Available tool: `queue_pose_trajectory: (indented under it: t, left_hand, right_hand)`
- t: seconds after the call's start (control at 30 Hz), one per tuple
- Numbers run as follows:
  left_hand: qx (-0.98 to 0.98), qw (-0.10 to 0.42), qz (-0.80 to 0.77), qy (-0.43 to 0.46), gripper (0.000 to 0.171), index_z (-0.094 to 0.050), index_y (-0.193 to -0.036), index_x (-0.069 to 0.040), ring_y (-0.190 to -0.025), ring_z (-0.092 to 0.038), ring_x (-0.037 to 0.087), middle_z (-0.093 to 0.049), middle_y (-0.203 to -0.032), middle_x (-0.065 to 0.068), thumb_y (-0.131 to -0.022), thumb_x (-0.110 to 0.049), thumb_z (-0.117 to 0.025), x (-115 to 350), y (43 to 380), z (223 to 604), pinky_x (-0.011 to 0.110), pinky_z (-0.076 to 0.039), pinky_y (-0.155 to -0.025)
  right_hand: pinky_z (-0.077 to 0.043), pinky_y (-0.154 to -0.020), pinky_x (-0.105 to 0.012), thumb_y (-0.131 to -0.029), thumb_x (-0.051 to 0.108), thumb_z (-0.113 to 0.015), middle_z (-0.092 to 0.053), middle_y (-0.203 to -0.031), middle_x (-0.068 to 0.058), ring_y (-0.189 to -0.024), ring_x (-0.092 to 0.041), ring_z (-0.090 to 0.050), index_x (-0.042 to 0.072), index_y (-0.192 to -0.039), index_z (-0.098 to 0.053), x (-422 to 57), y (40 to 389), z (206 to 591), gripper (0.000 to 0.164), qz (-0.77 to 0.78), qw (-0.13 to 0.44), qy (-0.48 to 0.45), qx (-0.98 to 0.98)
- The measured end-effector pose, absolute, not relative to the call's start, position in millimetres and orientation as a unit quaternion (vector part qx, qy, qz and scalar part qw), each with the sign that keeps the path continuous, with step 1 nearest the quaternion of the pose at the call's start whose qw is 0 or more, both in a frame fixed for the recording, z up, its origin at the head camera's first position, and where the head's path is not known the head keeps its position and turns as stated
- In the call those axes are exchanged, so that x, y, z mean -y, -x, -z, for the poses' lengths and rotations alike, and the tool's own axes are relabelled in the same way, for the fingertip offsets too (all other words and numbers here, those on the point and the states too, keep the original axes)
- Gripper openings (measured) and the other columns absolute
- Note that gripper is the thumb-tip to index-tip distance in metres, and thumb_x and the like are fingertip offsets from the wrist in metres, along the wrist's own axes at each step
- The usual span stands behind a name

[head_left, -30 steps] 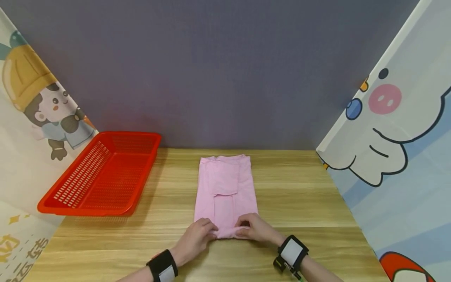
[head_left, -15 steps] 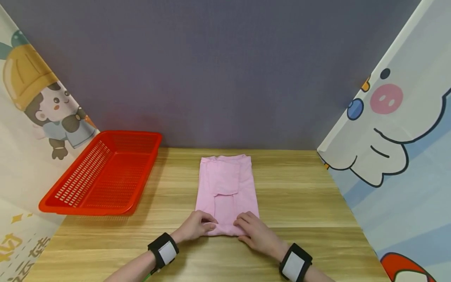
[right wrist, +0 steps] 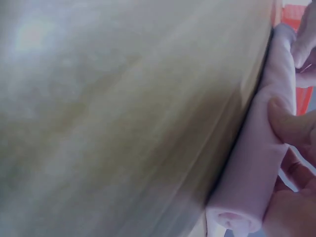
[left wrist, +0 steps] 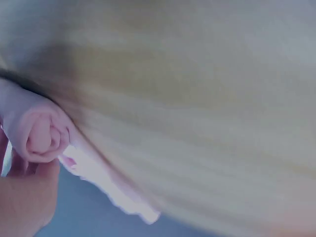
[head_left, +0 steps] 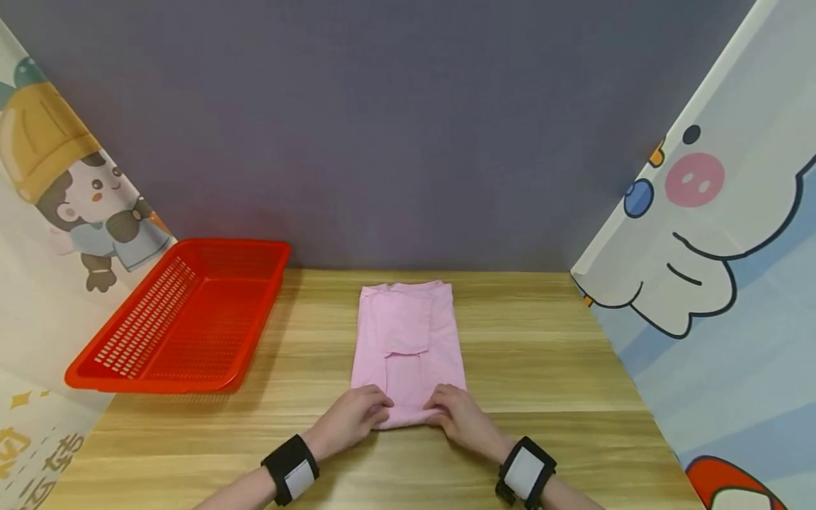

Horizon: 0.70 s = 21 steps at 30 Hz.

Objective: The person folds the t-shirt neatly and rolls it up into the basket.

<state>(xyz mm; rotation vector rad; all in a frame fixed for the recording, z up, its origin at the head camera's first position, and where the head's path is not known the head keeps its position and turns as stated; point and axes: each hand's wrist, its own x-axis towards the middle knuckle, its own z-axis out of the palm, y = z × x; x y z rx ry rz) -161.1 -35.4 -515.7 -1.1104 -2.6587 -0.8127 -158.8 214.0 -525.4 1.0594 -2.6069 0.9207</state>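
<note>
A pink shirt [head_left: 406, 319], folded into a narrow rectangle, lies on the wooden table with its near end rolled up. My left hand [head_left: 347, 421] grips the left part of the roll, fingers bent over it and thumb at its near side. At the right part my right hand [head_left: 468, 425] holds the same roll between thumb and fingers. The right wrist view shows the thumb pressed on the roll [right wrist: 252, 158], with the other hand farther along it. In the left wrist view the roll's spiral end [left wrist: 47, 136] shows beside the left fingers.
A red plastic basket [head_left: 236, 368] with slotted walls stands to the left on the wooden table [head_left: 529, 340]. A grey panel [head_left: 408, 142] rises behind the table. Cartoon-printed sheets flank both sides.
Half a second ago the right fingers lay over the roll; they have since drawn back into a grip. Both hands stay at the near end. The shirt's far part and the basket stay put.
</note>
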Motion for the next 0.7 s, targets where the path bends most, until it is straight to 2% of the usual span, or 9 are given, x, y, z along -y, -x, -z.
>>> queue_pose_trajectory:
  t: [0.13,0.27,0.37,0.53,0.6,0.7]
  left_hand:
    - [0.871,0.183,0.133,0.437,0.018,-0.063,-0.09,-0.02,-0.085,-0.056,0.006,-0.059,-0.092,-0.008,-0.074,-0.026,-0.07,34,154,512,0.022,-0.049,-0.072]
    - [0.865,0.22,0.07,0.446,0.017,-0.062,-0.087,-0.02,-0.079,-0.055,0.008,-0.059,-0.086,-0.007,-0.073,-0.027,-0.069,32,151,515,0.022,-0.047,-0.065]
    - [0.877,0.215,0.102,0.417,0.012,-0.065,-0.087,-0.019,-0.074,-0.054,0.006,-0.059,-0.081,-0.008,-0.076,-0.022,-0.068,31,151,519,0.021,-0.046,-0.062]
    - [0.895,0.176,0.193,0.362,0.011,-0.068,-0.088,-0.018,-0.074,-0.057,0.005,-0.061,-0.078,-0.01,-0.076,-0.017,-0.068,29,155,523,0.021,-0.047,-0.066]
    - [0.898,0.156,0.224,0.345,0.011,-0.068,-0.087,-0.017,-0.074,-0.058,0.005,-0.064,-0.078,-0.009,-0.076,-0.016,-0.067,28,158,523,0.022,-0.048,-0.067]
    - [0.9,0.128,0.268,0.318,0.01,-0.069,-0.086,-0.017,-0.073,-0.061,0.006,-0.067,-0.079,-0.007,-0.077,-0.017,-0.067,27,164,522,0.022,-0.049,-0.068]
  right_hand:
    - [-0.044,-0.069,-0.016,-0.075,0.019,-0.069,-0.06,-0.076,0.008,-0.074,-0.002,-0.054,0.016,-0.081,-0.066,-216,168,525,0.007,-0.363,0.036,-0.345,0.865]
    - [-0.046,-0.072,-0.02,-0.077,0.016,-0.067,-0.064,-0.079,0.006,-0.076,-0.004,-0.056,0.016,-0.083,-0.067,-220,176,523,0.006,-0.396,-0.032,-0.318,0.861]
    - [-0.047,-0.075,-0.022,-0.078,0.017,-0.066,-0.066,-0.083,0.004,-0.079,-0.005,-0.057,0.015,-0.085,-0.067,-221,181,522,0.007,-0.398,-0.061,-0.307,0.863]
    - [-0.047,-0.077,-0.024,-0.08,0.018,-0.064,-0.068,-0.086,0.0,-0.082,-0.007,-0.058,0.011,-0.088,-0.067,-221,182,519,0.011,-0.405,-0.08,-0.298,0.861]
    - [-0.047,-0.077,-0.024,-0.08,0.019,-0.064,-0.067,-0.088,0.001,-0.083,-0.006,-0.058,0.011,-0.09,-0.067,-220,180,518,0.012,-0.399,-0.075,-0.296,0.865]
    - [-0.047,-0.08,-0.024,-0.079,0.021,-0.066,-0.065,-0.093,0.004,-0.087,-0.005,-0.057,0.013,-0.097,-0.065,-219,177,517,0.02,-0.354,-0.032,-0.311,0.881]
